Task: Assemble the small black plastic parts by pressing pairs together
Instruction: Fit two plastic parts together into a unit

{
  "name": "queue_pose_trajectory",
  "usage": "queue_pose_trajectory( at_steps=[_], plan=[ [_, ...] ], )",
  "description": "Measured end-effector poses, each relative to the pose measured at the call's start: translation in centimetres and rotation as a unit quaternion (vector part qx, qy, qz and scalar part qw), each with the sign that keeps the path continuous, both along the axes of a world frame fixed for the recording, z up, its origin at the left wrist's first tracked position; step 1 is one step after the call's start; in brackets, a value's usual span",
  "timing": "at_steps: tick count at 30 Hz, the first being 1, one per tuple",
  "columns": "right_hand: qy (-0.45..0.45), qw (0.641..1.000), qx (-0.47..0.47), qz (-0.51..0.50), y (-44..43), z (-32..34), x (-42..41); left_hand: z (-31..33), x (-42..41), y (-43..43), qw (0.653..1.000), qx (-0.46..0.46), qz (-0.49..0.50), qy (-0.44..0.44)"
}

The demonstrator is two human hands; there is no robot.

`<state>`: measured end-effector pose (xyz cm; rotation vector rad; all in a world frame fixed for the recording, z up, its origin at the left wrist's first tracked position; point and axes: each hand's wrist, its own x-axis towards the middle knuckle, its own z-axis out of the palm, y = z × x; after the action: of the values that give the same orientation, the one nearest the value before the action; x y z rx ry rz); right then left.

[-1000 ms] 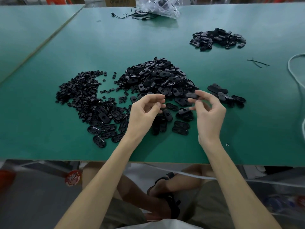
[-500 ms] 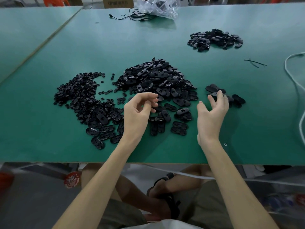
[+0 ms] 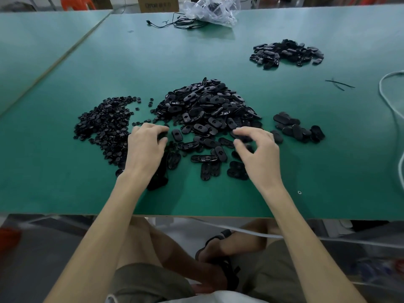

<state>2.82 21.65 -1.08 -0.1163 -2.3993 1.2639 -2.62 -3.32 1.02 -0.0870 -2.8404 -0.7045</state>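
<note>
My left hand (image 3: 146,147) lies knuckles up at the near left edge of the parts. Its fingers are bent down with their tips on a small black plastic piece (image 3: 162,136); whether I pinch it or only touch it I cannot tell. My right hand (image 3: 260,149) hovers as a half-open claw, forefinger and thumb apart, the forefinger tip on a black oval plastic shell (image 3: 241,134). I cannot make out a grip there either.

Both hands are low over loose shells scattered flat on the green table (image 3: 65,182). Some of these show a hole in the middle, others their ribbed inside. Just beyond my fingers rises the big heap of black oval shells (image 3: 207,106). To its left spreads a flatter pile of small round black pieces (image 3: 105,123), reaching right up to my left hand. To the right of my right hand sits a small cluster of closed oval parts (image 3: 297,127), and at the far right lies another pile of black parts (image 3: 286,52).
</note>
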Motion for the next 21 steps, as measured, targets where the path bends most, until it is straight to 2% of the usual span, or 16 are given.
queue_pose_trajectory(
  at_steps=[4,8,15,21],
  plan=[
    [-0.034,0.995,0.087,0.037,-0.3,-0.3,0.0,-0.4,0.2,0.1,1.0,-0.004,0.004,0.018],
    [-0.014,0.991,0.13,0.028,-0.6,-0.5,-0.1,-0.5,0.1,0.1,0.999,0.034,0.005,0.013],
    [-0.013,0.99,0.14,0.015,-0.9,-0.3,0.0,-0.8,0.5,0.0,0.996,0.079,0.007,0.047],
    [-0.006,0.995,0.102,0.003,-0.9,-0.3,-0.2,-0.5,1.1,0.1,0.987,0.124,-0.009,0.1]
  ],
)
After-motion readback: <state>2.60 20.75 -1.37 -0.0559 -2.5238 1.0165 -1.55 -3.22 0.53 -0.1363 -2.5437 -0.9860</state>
